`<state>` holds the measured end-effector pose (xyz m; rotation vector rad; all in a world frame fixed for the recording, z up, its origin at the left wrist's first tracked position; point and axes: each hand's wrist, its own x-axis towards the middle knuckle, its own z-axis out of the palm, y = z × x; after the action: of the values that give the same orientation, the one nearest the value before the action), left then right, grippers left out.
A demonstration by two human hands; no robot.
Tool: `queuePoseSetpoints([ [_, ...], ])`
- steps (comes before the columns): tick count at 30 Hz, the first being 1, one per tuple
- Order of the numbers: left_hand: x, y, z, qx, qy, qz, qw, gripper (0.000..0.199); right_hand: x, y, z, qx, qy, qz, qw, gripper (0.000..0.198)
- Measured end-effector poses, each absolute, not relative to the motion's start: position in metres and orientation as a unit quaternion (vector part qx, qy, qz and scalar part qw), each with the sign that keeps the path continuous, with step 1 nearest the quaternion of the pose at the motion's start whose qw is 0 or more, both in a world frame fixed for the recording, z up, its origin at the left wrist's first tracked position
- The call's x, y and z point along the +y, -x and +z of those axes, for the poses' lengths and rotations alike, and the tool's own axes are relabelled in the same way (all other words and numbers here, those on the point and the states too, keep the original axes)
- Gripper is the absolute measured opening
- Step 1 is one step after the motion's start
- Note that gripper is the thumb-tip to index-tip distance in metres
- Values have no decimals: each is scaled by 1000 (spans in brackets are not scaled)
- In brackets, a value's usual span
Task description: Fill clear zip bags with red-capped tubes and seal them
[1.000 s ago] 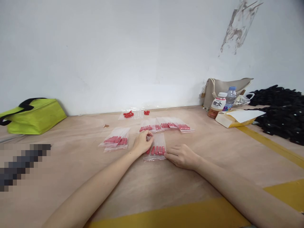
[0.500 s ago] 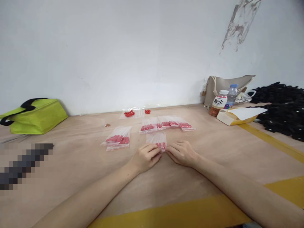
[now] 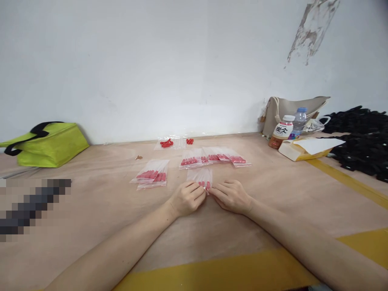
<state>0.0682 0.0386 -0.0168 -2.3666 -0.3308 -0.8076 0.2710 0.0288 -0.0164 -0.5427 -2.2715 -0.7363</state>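
A small clear zip bag [image 3: 200, 174] with several red stick-like pieces inside lies in front of me, its near edge between my hands. My left hand [image 3: 188, 198] is closed on the near left part of this bag, fingers curled. At the right corner, my right hand [image 3: 230, 197] pinches the same edge with its fingertips. My fingers partly hide the red pieces. Beyond it, a row of filled zip bags [image 3: 190, 157] overlaps on the table. Two more filled bags [image 3: 152, 174] lie to the left, one partly over the other.
Loose red pieces [image 3: 166, 143] lie on clear plastic near the wall. A lime-green bag [image 3: 54, 145] stands at left. On the right are a drink bottle [image 3: 281, 131], a water bottle [image 3: 300, 119], an open carton [image 3: 309, 148], a beige bag [image 3: 285, 107] and a black heap [image 3: 357, 141].
My fingers have shifted slightly along the bag's near edge, which now looks bunched between them. The whole view has moved a little.
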Motion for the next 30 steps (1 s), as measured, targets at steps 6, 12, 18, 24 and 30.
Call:
queuePoseSetpoints([
  [6,37,-44,-3,-203,927,-244,201,25,30,-276,-17,-868,224,-266,353,17],
  [12,39,-10,0,-222,923,-294,113,20,35,-282,-18,-868,244,-246,356,17],
  [18,41,1,-2,-376,854,-352,69,19,38,-296,-23,-854,327,-202,350,16],
  [24,21,-40,11,-550,578,-338,-499,38,25,-277,-24,-877,327,-94,339,11],
  [30,9,-57,14,-507,423,-421,-622,54,17,-274,-20,-889,333,1,315,9],
])
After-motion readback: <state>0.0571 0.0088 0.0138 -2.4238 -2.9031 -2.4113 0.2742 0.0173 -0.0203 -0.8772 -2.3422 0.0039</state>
